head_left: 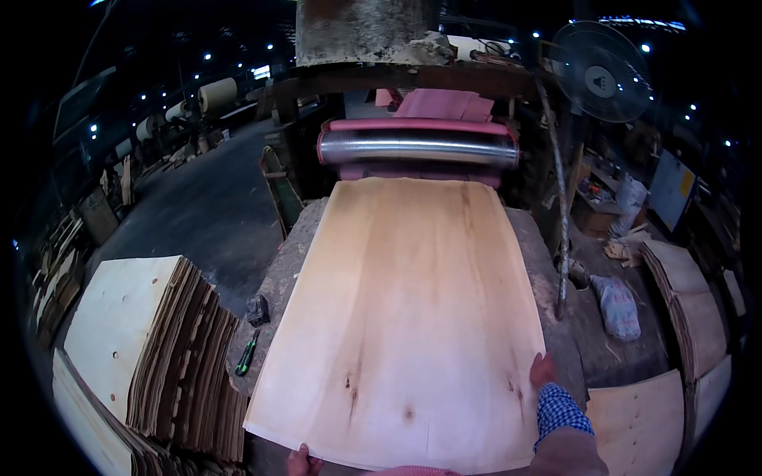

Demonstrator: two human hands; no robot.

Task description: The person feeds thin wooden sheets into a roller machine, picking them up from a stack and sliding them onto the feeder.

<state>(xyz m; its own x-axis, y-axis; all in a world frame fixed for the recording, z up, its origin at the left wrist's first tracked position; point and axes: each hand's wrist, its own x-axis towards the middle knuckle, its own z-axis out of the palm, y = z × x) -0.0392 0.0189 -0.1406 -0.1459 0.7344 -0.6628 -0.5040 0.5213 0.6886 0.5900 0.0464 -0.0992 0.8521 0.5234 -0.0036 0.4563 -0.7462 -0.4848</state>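
Note:
A large pale wood veneer sheet (413, 301) with brown streaks and knots lies flat in front of me. Its far edge reaches the shiny metal roller (421, 147) of a machine, under a pink-coated roller (421, 126). My left hand (303, 462) pinches the near edge of the sheet toward its left corner, with the fingers partly below it. My right hand (544, 370) is closed at the right edge, lower down the side; part of its grip is hidden by the sheet.
Stacked veneer sheets (119, 325) stand at the left, and more veneer (639, 420) lies at the right. A green-and-black cutter (247, 354) rests on the stone-like ledge (286, 278). A pole (558, 198), a fan (601, 75) and a white sack (617, 308) are at the right.

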